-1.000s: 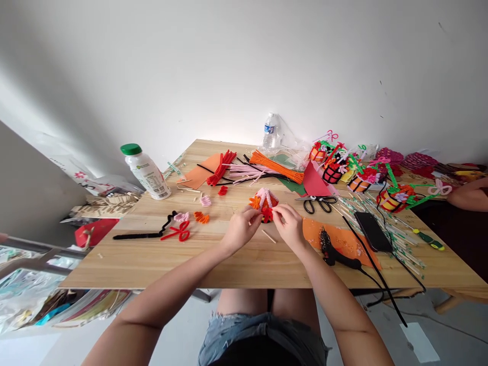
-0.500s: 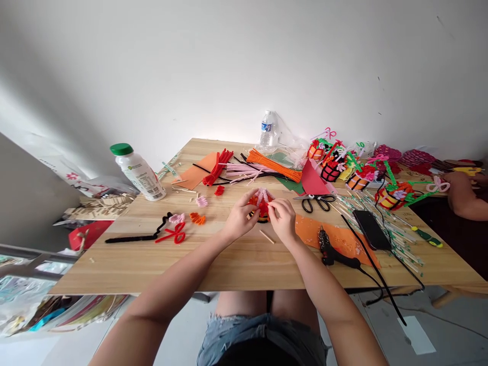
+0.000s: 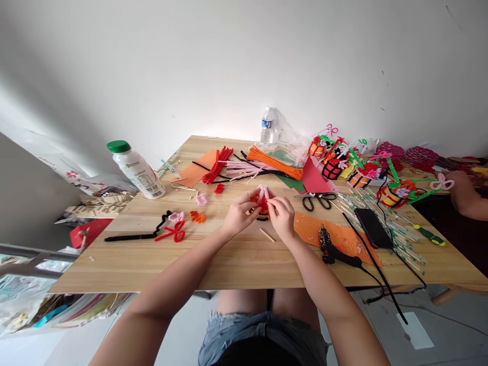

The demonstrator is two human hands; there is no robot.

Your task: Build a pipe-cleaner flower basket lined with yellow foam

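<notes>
A small pipe-cleaner basket (image 3: pixel 262 202), orange and black with pink and red loops on top, sits at the middle of the wooden table (image 3: pixel 244 264). My left hand (image 3: pixel 238 215) grips its left side with curled fingers. My right hand (image 3: pixel 281 217) pinches the red and pink pieces at its top right. A short wooden stick (image 3: pixel 267 235) lies just in front of my hands. Small flower shapes in pink (image 3: pixel 201 200), orange (image 3: pixel 197 217) and red (image 3: pixel 218 188) lie to the left.
A white bottle with a green cap (image 3: pixel 134 169) leans at the left. Bundles of pipe cleaners (image 3: pixel 267 163), scissors (image 3: pixel 314 200), a glue gun (image 3: pixel 332 250) on orange paper, a phone (image 3: pixel 372 221) and finished baskets (image 3: pixel 345 165) fill the right. Another person's hand (image 3: pixel 463 192) rests far right.
Both hands and the basket have shifted slightly away from me; my fingers have moved from the red piece at its front up to the top of the basket.
</notes>
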